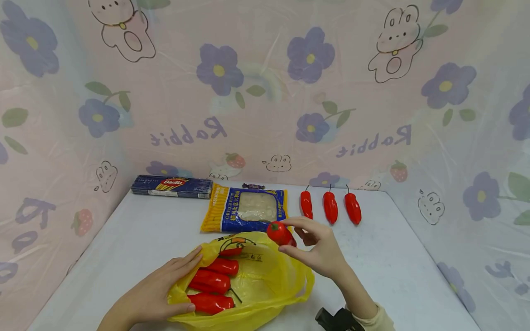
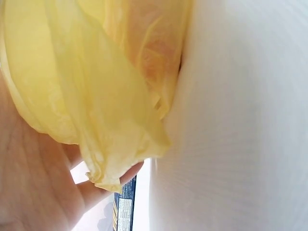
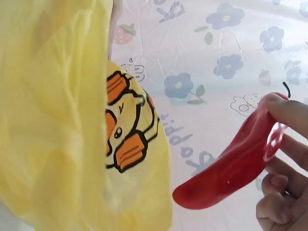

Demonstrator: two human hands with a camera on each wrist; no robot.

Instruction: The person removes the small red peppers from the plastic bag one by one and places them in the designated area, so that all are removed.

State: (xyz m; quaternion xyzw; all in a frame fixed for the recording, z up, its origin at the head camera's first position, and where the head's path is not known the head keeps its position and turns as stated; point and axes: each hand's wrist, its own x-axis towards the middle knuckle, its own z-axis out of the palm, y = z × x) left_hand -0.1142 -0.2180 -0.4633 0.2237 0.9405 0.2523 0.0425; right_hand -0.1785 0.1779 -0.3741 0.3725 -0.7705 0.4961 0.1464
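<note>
A yellow plastic bag point(image 1: 285, 280) lies at the front of the table with its mouth spread, and several red chili peppers point(image 1: 211, 281) rest in its left side. My left hand point(image 1: 155, 287) holds the bag's left rim, fingers and thumb spread along it; the left wrist view shows bag film over the fingers of that hand point(image 2: 43, 178). Above the bag's right side, my right hand point(image 1: 319, 248) pinches another red chili pepper point(image 1: 279, 232) between thumb and fingers. In the right wrist view this pepper point(image 3: 231, 159) hangs tilted, clear of the bag point(image 3: 57, 120).
Behind the bag lies a blue and yellow pasta packet point(image 1: 256, 207), with a blue Barilla box point(image 1: 171, 186) to its left and a small purple wrapped candy point(image 1: 253, 186) behind it. Three red peppers point(image 1: 330, 207) lie in a row at the back right. Printed curtains surround the table.
</note>
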